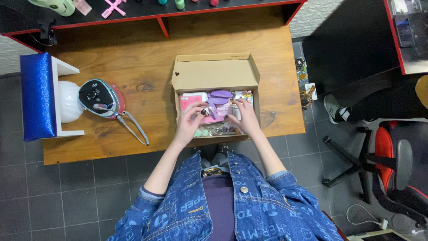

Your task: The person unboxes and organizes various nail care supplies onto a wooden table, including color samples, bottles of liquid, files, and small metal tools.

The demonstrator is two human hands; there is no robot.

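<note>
Centrally in the frame, an open cardboard box (216, 73) sits on a wooden table (133, 58), its lid flap folded back toward the top of the picture. Both of the person's hands reach into the box's lower half. The left hand (191, 119), left of centre, has its fingers curled and pinched on the edge of a pink flat item (191, 100) near a lilac plastic piece (220, 101); exactly which of the two it grips cannot be told. The right hand (244, 117), just right of centre, lies with fingers spread narrowly over small packets at the box's right side, touching them; whether it holds anything cannot be told. Small green round pieces (201, 132) lie at the box's lower edge between the wrists. At the left of the frame, a grey and pink electric device (99, 97) with a cord rests on the table beside a blue padded armrest (37, 96). A black and red chair (392, 165) stands at the lower right.
</note>
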